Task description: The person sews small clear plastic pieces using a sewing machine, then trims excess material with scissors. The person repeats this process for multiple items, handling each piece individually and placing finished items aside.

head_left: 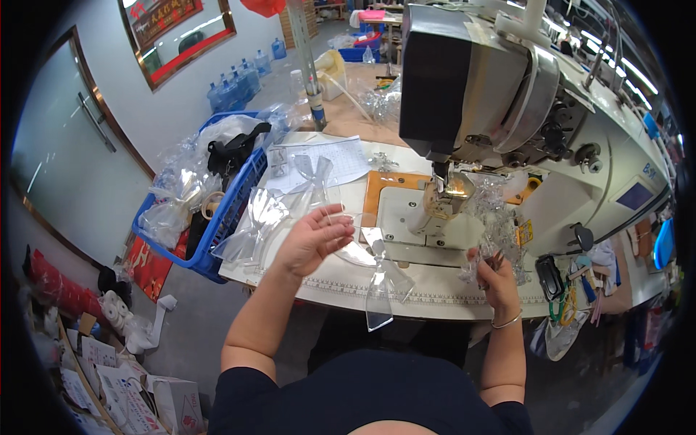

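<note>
My left hand (pixel 319 239) is over the table left of the sewing machine's plate, its fingers curled together on a see-through plastic strip. Beside it a clear plastic bow-shaped piece (pixel 380 283) hangs partly over the table's front edge; whether it joins the strip is hard to tell. My right hand (pixel 497 279) is closed at the near side of a heap of small clear plastic pieces (pixel 496 210), pinching some of them; the exact piece is hidden by the fingers. Between the hands stands the sewing machine (pixel 500 87), its needle area (pixel 441 181) above the post.
More clear plastic bows (pixel 257 225) lie on the table's left, by a paper sheet (pixel 341 156). A blue basket (pixel 210 239) of plastic bags adjoins the table's left edge. Scissors (pixel 562 308) hang at the right. Cardboard boxes (pixel 130 395) lie on the floor, lower left.
</note>
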### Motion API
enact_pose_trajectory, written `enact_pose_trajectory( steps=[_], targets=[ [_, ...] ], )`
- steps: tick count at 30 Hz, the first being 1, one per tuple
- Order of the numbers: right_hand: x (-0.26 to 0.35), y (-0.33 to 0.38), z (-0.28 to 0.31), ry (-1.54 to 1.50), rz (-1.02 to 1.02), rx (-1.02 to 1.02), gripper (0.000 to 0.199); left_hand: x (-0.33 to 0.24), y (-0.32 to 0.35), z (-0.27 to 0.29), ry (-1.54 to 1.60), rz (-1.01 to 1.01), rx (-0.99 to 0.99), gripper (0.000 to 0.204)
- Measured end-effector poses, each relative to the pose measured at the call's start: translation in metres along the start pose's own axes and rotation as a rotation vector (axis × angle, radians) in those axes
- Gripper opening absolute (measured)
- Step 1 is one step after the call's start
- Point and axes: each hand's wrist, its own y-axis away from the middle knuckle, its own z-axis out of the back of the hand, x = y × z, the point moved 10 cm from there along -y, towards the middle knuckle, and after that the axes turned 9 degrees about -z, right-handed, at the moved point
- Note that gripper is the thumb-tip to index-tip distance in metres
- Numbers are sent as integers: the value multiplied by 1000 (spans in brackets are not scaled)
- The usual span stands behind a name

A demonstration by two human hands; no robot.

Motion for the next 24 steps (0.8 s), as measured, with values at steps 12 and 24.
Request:
enact_pose_trajectory(
  steps=[12, 24],
  targets=[
    [31, 14, -4, 346, 304, -248, 23, 58, 16, -18, 51, 42, -49, 35],
    [65, 25, -66, 698, 490, -295, 32, 59, 18, -26, 39, -13, -26, 21]
  ],
)
